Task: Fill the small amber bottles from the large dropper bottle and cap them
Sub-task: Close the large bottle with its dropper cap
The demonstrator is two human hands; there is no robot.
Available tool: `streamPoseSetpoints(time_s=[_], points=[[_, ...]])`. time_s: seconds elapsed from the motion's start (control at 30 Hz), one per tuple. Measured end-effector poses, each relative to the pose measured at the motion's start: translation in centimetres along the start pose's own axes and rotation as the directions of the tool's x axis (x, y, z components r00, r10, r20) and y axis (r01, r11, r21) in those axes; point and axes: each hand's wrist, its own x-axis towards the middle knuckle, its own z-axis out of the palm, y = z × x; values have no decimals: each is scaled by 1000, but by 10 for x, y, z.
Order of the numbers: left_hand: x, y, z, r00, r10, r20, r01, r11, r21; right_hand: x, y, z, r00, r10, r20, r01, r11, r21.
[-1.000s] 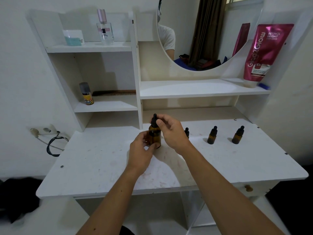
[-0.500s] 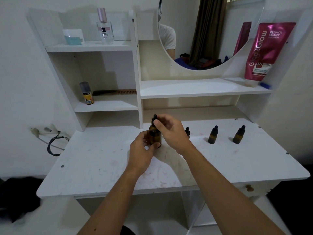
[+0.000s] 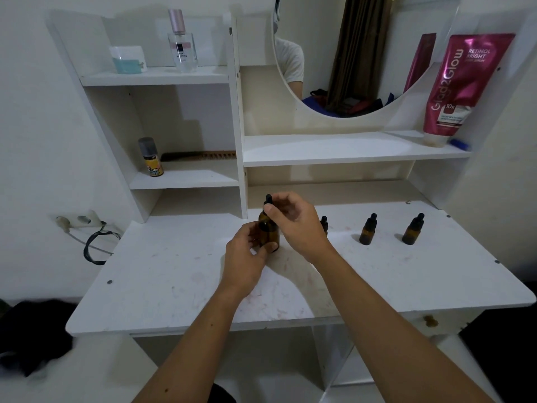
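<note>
Dropper bottle stands mid-tabletop; our left hand grips its body, right hand fingers pinch its cap. Beside it, three small bottles, all capped.

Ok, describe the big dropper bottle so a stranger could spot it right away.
On the white vanity desk, look just below the shelf divider. The large dropper bottle stands there, left hand gripping its body, right hand pinching its black cap. It is taller and wider than the small amber bottles to its right.
</note>
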Motion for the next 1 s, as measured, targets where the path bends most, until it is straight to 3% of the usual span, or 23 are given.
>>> streamPoseSetpoints(time_s=[0.63,0.73,1.0], points=[[1,0,1,1000,9,-5,-9,1000,-29,-1,-1,2,1000,15,-6,-15,1000,4],[2,-1,1,1000,-3,-12,3,1000,-21,-1,-1,0,999,-5,36,7,998,-63],[2,-3,3,1000,12,-15,-12,1000,23,-1,-2,2,999,-9,-41,4,992,-125]])
